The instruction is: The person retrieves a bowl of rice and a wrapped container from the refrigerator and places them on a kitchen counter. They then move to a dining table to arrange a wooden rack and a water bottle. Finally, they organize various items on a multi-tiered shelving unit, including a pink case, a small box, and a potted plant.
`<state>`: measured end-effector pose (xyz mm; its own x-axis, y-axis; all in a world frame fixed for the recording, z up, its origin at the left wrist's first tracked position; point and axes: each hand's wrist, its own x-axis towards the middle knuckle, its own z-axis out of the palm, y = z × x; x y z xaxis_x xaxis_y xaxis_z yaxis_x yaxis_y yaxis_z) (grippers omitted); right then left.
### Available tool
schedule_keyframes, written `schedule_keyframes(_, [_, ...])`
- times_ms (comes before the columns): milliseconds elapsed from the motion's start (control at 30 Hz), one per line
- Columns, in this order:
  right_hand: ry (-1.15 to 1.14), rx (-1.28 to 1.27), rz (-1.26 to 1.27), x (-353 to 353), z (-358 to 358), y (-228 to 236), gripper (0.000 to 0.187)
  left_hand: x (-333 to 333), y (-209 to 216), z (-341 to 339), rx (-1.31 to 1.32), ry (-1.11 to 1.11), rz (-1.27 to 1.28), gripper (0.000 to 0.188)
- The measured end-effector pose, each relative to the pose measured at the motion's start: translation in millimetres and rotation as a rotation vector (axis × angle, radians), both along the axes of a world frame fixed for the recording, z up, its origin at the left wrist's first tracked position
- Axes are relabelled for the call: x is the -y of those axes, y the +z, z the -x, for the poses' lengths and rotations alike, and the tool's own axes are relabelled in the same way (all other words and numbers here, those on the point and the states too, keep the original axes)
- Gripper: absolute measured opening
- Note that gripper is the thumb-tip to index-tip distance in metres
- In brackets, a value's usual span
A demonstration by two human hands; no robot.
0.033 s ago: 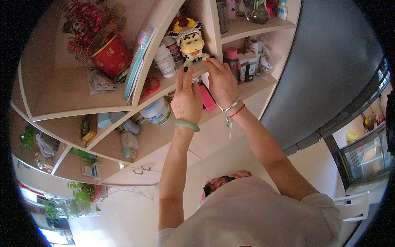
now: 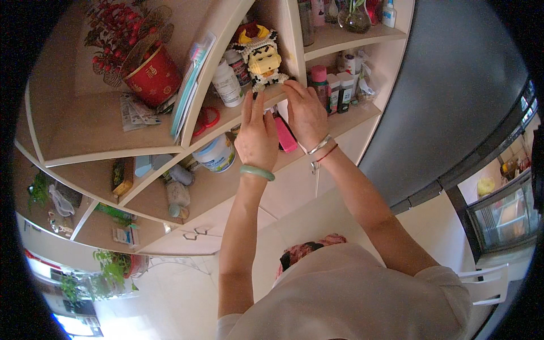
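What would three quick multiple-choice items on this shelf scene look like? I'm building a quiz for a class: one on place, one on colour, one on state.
1. Where does the block figure stand?
A. on the floor
B. on a shelf, just above the hands
C. inside the red pot

2. What colour is the bangle on the left hand?
A. green
B. black
C. orange

3. How is the right hand placed?
A. hanging at the person's side
B. resting on the white chair
C. raised to the shelf, fingers at the figure's base

Answers: 1 B, the figure sits on the shelf edge over both hands. 2 A, a pale green ring circles the left wrist. 3 C, the right arm reaches up and its fingertips meet the figure's foot.
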<state>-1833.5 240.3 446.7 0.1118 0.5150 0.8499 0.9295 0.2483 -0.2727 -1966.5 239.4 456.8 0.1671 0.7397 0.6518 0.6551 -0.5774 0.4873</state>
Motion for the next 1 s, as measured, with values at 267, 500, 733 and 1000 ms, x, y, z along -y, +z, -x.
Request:
schedule_keyframes(267, [0.026,0.000,0.014,-0.6,-5.2,-0.8,0.033,-13.1,2.7,-3.2,-0.101,0.027,0.005,0.044])
schedule_keyframes(500, [0.106,-0.039,-0.049,3.9,-8.3,-3.8,0.032,-7.6,5.0,-0.3,-0.017,-0.003,0.029,0.043])
schedule_keyframes(733, [0.308,-0.411,0.039,22.9,-4.6,-18.0,0.025,2.5,-17.1,-6.8,0.163,-0.187,-0.143,0.038])
schedule_keyframes(1000, [0.632,-1.039,0.207,24.7,-40.1,-45.1,0.043,15.0,-45.8,-47.4,0.368,-0.441,0.234,0.039])
